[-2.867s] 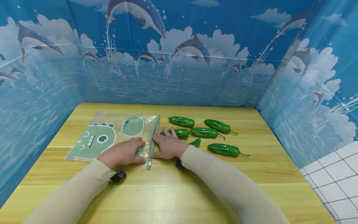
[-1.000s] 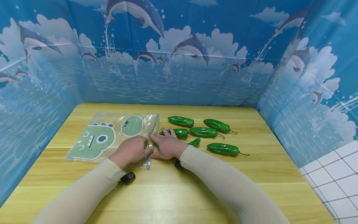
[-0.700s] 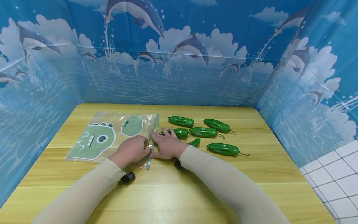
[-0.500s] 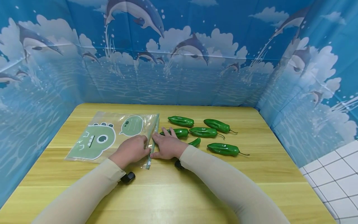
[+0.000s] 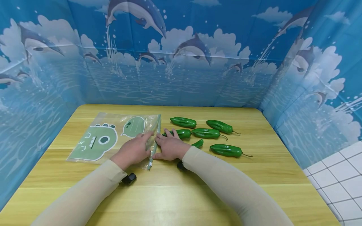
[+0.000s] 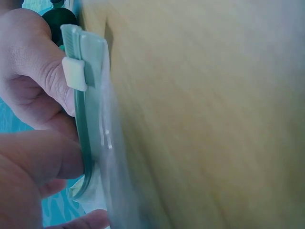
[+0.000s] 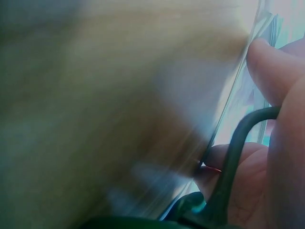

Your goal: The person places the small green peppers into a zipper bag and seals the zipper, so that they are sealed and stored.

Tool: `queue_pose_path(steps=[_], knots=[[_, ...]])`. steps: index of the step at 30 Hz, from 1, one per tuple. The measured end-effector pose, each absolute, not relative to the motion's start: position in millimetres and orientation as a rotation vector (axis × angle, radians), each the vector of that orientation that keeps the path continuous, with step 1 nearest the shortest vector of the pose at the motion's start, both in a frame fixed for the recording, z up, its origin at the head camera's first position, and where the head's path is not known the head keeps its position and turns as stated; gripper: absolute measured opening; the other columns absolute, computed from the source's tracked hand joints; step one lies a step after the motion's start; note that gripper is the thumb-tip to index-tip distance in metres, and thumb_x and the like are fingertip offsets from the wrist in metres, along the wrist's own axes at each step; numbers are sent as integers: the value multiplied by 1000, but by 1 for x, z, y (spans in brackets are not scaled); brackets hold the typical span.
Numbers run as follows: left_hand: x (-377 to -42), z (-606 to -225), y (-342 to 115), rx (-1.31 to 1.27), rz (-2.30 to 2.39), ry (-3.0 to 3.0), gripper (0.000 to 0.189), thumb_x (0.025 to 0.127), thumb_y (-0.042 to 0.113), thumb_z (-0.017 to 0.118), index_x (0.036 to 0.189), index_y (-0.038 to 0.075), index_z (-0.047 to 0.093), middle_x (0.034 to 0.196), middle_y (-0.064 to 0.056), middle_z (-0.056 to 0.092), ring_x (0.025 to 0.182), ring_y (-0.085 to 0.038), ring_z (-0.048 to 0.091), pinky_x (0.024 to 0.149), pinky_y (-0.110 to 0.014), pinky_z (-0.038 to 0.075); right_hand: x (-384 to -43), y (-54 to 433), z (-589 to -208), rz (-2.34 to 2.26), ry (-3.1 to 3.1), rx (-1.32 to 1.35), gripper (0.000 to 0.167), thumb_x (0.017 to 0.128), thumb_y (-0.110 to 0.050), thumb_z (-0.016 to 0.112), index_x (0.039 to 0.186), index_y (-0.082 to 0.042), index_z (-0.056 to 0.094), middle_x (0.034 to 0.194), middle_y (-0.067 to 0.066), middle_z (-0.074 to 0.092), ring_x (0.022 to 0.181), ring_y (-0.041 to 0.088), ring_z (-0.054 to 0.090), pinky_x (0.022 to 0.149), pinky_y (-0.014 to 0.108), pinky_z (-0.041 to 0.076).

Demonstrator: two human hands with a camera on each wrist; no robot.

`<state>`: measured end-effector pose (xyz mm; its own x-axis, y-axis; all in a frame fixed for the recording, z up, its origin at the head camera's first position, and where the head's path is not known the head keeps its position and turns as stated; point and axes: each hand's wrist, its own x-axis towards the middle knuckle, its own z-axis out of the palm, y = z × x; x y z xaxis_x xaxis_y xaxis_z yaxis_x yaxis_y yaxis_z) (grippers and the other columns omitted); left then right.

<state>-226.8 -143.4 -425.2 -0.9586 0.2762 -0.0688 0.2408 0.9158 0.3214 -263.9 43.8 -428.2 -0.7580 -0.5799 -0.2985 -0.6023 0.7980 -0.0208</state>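
A clear zip bag [image 5: 104, 141] with a green monster print lies flat on the table, its green zip strip on the right side. The white slider [image 6: 75, 74] sits near the strip's near end. On the bag beside the strip rests my left hand [image 5: 134, 150], index finger stretched forward and thumb near the strip. My right hand [image 5: 171, 145] touches the strip from the other side with spread fingers. It partly covers one green chili pepper [image 5: 183, 134] and hides most of another pepper [image 5: 198, 143]. A curved pepper stem [image 7: 236, 148] crosses in front of the right hand in the right wrist view.
Several more green peppers lie to the right, including a far pepper [image 5: 183, 122] and a near pepper [image 5: 226, 151]. The wooden table [image 5: 169, 201] ends at a dolphin-print curtain [image 5: 181, 78] behind and at both sides. White floor tiles [image 5: 339, 175] show at right.
Over three seconds my left hand has moved right to the zip strip. Since half a second ago its curled fingers have straightened forward along the bag. My right hand stays nearly still.
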Motion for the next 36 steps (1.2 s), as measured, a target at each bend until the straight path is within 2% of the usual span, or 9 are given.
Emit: queue_pose_path(steps=[7, 11, 18, 21, 24, 26, 30, 33, 36], knots=[[-226, -424, -143, 484, 342, 2975, 49, 95, 19, 63, 143, 10, 62, 142, -18, 59, 112, -31, 68, 92, -51, 59, -264, 44, -427, 100, 2698, -907, 92, 99, -76, 46, 169, -21, 26, 177, -4, 19, 166, 36, 3, 132, 61, 2], [-227, -423, -143, 489, 284, 2962, 46, 94, 19, 62, 139, 9, 65, 140, -19, 60, 113, -29, 66, 89, -50, 59, -264, 45, -427, 92, 2696, -904, 91, 99, -76, 46, 169, -22, 27, 177, -4, 20, 166, 36, 3, 132, 61, 2], [-230, -422, -141, 423, 234, 2947, 37, 98, 34, 67, 125, 9, 68, 119, -13, 63, 90, -24, 61, 75, -48, 58, -263, 45, -426, 90, 2692, -903, 90, 99, -76, 46, 169, -21, 27, 177, -4, 19, 166, 37, 2, 132, 62, 2], [-232, -421, -141, 417, 215, 2938, 37, 96, 31, 67, 126, 10, 66, 118, -14, 62, 90, -25, 61, 72, -47, 57, -263, 45, -426, 91, 2690, -899, 90, 99, -76, 46, 169, -22, 27, 177, -4, 19, 166, 37, 2, 132, 62, 2], [-234, -421, -142, 422, 200, 2919, 48, 95, 27, 65, 141, 12, 61, 134, -19, 61, 103, -30, 66, 76, -50, 59, -263, 44, -426, 89, 2688, -895, 90, 99, -77, 45, 169, -22, 28, 177, -4, 19, 166, 36, 2, 132, 61, 1], [-234, -420, -142, 420, 195, 2903, 58, 96, 26, 64, 152, 13, 55, 150, -26, 53, 122, -38, 65, 85, -56, 60, -263, 44, -426, 86, 2687, -896, 90, 99, -77, 44, 169, -22, 28, 177, -3, 20, 166, 36, 2, 132, 62, 1], [-237, -418, -144, 377, 209, 2874, 66, 98, 27, 63, 160, 12, 46, 168, -31, 31, 150, -52, 39, 110, -68, 47, -264, 44, -426, 75, 2692, -904, 90, 99, -78, 44, 168, -22, 30, 177, -3, 21, 166, 37, 3, 132, 62, 1], [-240, -418, -146, 370, 237, 2859, 68, 99, 25, 61, 162, 8, 42, 169, -32, 25, 153, -55, 32, 118, -69, 38, -264, 44, -427, 68, 2694, -904, 90, 99, -78, 44, 168, -21, 31, 177, -2, 21, 166, 36, 3, 132, 61, 1], [-242, -416, -149, 386, 268, 2835, 67, 100, 19, 56, 163, 8, 39, 170, -32, 23, 153, -55, 32, 116, -67, 41, -265, 44, -427, 69, 2693, -900, 91, 98, -79, 43, 168, -21, 31, 177, -2, 21, 166, 36, 3, 132, 61, 1]])
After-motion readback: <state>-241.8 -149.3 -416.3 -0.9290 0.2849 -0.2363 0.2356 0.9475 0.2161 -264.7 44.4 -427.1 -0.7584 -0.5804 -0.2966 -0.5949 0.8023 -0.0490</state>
